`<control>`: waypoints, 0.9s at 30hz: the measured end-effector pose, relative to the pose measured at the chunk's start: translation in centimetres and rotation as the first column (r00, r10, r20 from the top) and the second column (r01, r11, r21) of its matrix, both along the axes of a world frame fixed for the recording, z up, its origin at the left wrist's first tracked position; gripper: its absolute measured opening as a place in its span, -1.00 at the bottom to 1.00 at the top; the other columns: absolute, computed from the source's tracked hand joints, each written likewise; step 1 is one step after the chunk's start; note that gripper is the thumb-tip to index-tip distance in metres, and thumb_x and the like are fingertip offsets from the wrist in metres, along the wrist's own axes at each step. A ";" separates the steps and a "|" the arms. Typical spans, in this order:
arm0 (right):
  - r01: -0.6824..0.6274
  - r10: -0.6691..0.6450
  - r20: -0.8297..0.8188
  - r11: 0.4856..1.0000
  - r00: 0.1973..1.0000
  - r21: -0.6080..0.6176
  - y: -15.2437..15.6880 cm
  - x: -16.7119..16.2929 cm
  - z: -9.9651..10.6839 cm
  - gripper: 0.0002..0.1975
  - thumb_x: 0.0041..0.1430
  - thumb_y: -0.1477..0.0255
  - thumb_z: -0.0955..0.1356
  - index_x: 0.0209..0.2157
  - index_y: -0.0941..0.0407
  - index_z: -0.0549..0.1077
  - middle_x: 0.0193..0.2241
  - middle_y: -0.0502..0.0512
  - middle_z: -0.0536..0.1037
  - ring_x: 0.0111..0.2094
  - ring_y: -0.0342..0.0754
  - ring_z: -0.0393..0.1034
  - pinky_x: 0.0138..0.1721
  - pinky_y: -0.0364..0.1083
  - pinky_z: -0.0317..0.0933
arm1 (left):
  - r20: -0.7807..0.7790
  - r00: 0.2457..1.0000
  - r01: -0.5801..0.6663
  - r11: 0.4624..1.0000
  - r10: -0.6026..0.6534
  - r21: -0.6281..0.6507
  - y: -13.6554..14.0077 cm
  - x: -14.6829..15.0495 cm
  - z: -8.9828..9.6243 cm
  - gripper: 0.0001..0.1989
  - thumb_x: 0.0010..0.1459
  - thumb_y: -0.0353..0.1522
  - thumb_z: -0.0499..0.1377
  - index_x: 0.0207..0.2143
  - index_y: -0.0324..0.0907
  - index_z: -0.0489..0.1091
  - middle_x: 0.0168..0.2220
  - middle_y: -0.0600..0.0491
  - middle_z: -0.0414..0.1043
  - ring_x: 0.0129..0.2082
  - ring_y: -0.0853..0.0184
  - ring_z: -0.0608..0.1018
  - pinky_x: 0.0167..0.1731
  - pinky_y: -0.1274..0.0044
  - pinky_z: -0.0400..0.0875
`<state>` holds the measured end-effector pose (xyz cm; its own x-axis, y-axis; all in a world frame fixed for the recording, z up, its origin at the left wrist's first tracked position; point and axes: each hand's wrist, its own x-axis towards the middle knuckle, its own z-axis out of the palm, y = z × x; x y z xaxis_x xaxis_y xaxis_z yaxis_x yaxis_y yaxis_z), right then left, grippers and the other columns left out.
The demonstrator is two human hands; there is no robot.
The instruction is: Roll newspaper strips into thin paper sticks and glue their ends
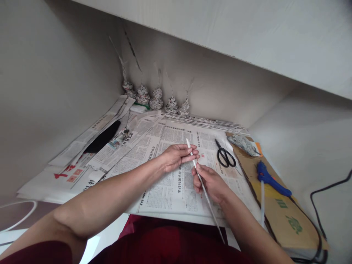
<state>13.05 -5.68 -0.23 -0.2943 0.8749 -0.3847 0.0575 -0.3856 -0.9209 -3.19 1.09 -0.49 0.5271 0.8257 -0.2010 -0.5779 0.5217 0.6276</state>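
Note:
A thin rolled paper tube (206, 198) slants from the middle of the table down toward my lap, its pale tip pointing away from me. Near that tip, the fingers of my left hand (178, 157) are closed on the tube. Just below, my right hand (209, 179) pinches the same tube between thumb and fingers. Both hands hover over newspaper sheets (167, 183) spread on the table. To the right of my hands lie black-handled scissors (225, 156), with their blades pointing away.
Several woven paper gourd shapes (156, 99) stand along the back wall, beside a bundle of paper tubes (206, 122). At right, a blue glue gun (272, 181) rests on cardboard (288, 220). Newspaper strips (93, 135) lie at left. A slanted white panel (220, 33) hangs overhead.

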 end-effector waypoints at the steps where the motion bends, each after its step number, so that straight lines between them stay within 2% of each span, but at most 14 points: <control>1: 0.020 -0.023 0.061 0.998 0.998 0.051 0.1 0.1 0.0 -0.60 0.16 0.05 0.21 -0.35 0.12 0.31 -0.65 -0.05 0.33 -0.67 -0.16 0.26 -0.67 -0.18 0.06 | -0.003 1.000 -0.002 1.000 0.002 -0.001 0.0 0.0 0.0 -0.84 0.11 -0.60 0.12 -0.24 -0.43 0.44 -0.28 -0.18 0.51 -0.21 0.22 0.58 -0.11 0.52 0.47; 3: 0.088 -0.137 0.199 0.967 0.970 0.239 0.5 0.3 0.2 -0.64 0.16 0.08 0.23 -0.31 0.11 0.33 -0.51 0.03 0.43 -0.57 -0.13 0.33 -0.60 -0.16 0.14 | -0.015 1.000 -0.008 1.000 0.008 -0.010 0.0 0.1 -0.1 -0.84 0.10 -0.60 0.13 -0.25 -0.43 0.44 -0.30 -0.18 0.51 -0.23 0.24 0.59 -0.12 0.53 0.48; 4: 0.116 -0.220 0.260 0.924 0.940 0.365 0.8 0.3 0.6 -0.67 0.16 0.11 0.25 -0.29 0.11 0.34 -0.43 0.06 0.46 -0.49 -0.11 0.36 -0.55 -0.15 0.17 | -0.021 1.000 -0.012 1.000 0.011 -0.015 0.0 0.1 -0.2 -0.85 0.10 -0.60 0.13 -0.25 -0.43 0.44 -0.30 -0.18 0.51 -0.24 0.25 0.59 -0.12 0.53 0.48; 6: 0.107 -0.376 0.345 0.794 0.860 0.598 1.4 0.3 1.6 -0.73 0.15 0.17 0.27 -0.27 0.09 0.36 -0.31 0.10 0.48 -0.35 -0.06 0.37 -0.44 -0.13 0.21 | -0.028 0.999 -0.018 1.000 0.017 -0.020 0.0 0.2 -0.3 -0.85 0.09 -0.60 0.14 -0.26 -0.43 0.45 -0.32 -0.18 0.52 -0.26 0.26 0.59 -0.13 0.52 0.48; 7: 0.063 -0.424 0.382 0.732 0.821 0.678 1.8 0.1 2.1 -0.75 0.15 0.20 0.28 -0.25 0.08 0.38 -0.27 0.11 0.48 -0.29 -0.04 0.37 -0.40 -0.12 0.22 | -0.030 0.999 -0.023 1.000 0.022 -0.020 0.0 0.3 -0.3 -0.86 0.09 -0.61 0.14 -0.27 -0.43 0.46 -0.33 -0.17 0.52 -0.26 0.27 0.59 -0.13 0.52 0.48; 9: -0.062 -0.474 0.458 0.640 0.752 0.766 2.6 -0.3 3.1 -0.78 0.12 0.24 0.30 -0.26 0.08 0.41 -0.25 0.11 0.48 -0.22 0.00 0.35 -0.31 -0.08 0.22 | -0.030 0.999 -0.034 0.999 0.034 -0.013 0.0 0.4 -0.4 -0.86 0.08 -0.62 0.14 -0.30 -0.42 0.47 -0.34 -0.15 0.52 -0.28 0.31 0.59 -0.14 0.52 0.48; 12: -0.216 -0.505 0.544 0.569 0.671 0.794 3.9 -1.3 3.8 -0.83 0.06 0.30 0.35 -0.32 0.07 0.44 -0.29 0.08 0.49 -0.20 0.01 0.33 -0.20 -0.03 0.19 | -0.034 0.998 -0.051 0.999 0.051 0.011 0.0 0.5 -0.6 -0.87 0.06 -0.63 0.15 -0.35 -0.41 0.48 -0.35 -0.10 0.52 -0.32 0.37 0.57 -0.17 0.53 0.49; 14: -0.247 -0.518 0.563 0.555 0.644 0.794 4.7 -1.9 3.6 -0.88 0.03 0.34 0.36 -0.37 0.08 0.44 -0.34 0.06 0.50 -0.23 0.00 0.34 -0.16 -0.03 0.18 | -0.038 0.998 -0.055 0.998 0.056 0.028 0.0 0.6 -0.7 -0.88 0.05 -0.63 0.16 -0.36 -0.40 0.49 -0.35 -0.09 0.51 -0.33 0.37 0.57 -0.20 0.54 0.49; 16: -0.243 -0.522 0.571 0.566 0.634 0.788 5.3 -2.1 3.2 -0.90 0.03 0.36 0.35 -0.41 0.09 0.43 -0.39 0.04 0.50 -0.27 -0.02 0.35 -0.18 -0.05 0.18 | -0.045 0.998 -0.045 0.998 0.047 0.034 0.0 0.7 -0.8 -0.88 0.04 -0.63 0.17 -0.35 -0.40 0.49 -0.35 -0.09 0.51 -0.33 0.37 0.56 -0.22 0.55 0.49; 19: -0.221 -0.499 0.592 0.617 0.633 0.756 5.7 -1.9 2.8 -0.88 0.06 0.35 0.32 -0.45 0.10 0.43 -0.44 0.03 0.51 -0.34 -0.05 0.37 -0.25 -0.08 0.20 | -0.046 0.999 -0.019 0.999 0.020 0.031 0.0 0.7 -1.0 -0.86 0.02 -0.63 0.19 -0.33 -0.40 0.50 -0.33 -0.10 0.51 -0.33 0.37 0.56 -0.22 0.56 0.49; 23: -0.173 -0.433 0.595 0.692 0.678 0.701 5.7 -1.4 2.8 -0.83 0.07 0.29 0.31 -0.42 0.10 0.43 -0.46 0.01 0.52 -0.42 -0.09 0.38 -0.34 -0.11 0.22 | -0.040 0.999 0.002 0.999 0.000 0.041 -0.2 0.8 -1.0 -0.86 0.00 -0.61 0.21 -0.32 -0.40 0.50 -0.31 -0.12 0.52 -0.30 0.35 0.57 -0.18 0.54 0.47; 27: -0.165 -0.428 0.560 0.671 0.709 0.723 5.3 -1.2 2.9 -0.80 0.00 0.26 0.37 -0.38 0.09 0.44 -0.42 0.01 0.53 -0.38 -0.08 0.40 -0.33 -0.12 0.23 | -0.058 0.998 -0.011 0.999 0.014 0.049 -0.5 1.0 -0.8 -0.89 -0.02 -0.62 0.22 -0.38 -0.38 0.50 -0.34 -0.09 0.52 -0.31 0.36 0.56 -0.14 0.51 0.45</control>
